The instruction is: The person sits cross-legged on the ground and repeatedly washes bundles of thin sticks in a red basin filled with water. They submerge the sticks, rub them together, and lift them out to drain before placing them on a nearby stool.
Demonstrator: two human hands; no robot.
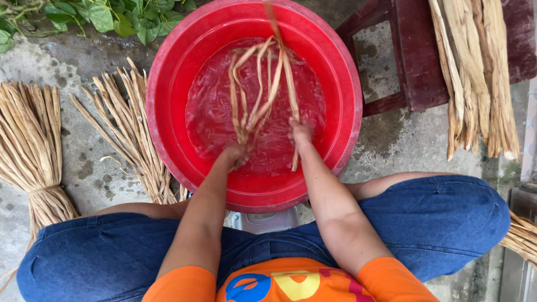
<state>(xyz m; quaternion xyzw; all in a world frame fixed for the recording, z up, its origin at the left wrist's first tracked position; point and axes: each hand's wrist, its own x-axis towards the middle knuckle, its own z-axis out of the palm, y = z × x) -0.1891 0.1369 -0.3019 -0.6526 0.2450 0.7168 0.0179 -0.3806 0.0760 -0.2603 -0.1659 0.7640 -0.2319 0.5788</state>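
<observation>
A big red plastic basin holds shallow water. A bunch of long tan dried fibre strips lies in the water, reaching over the far rim. My left hand is closed on the near end of the bunch, at the water's surface. My right hand grips other strands of the same bunch, slightly farther in. Both forearms reach into the basin from the near side.
Tied bundles of the same dried strips lie on the concrete at far left and beside the basin. More strips rest on a dark red wooden bench at right. Green leaves are at top left. My knees flank the basin.
</observation>
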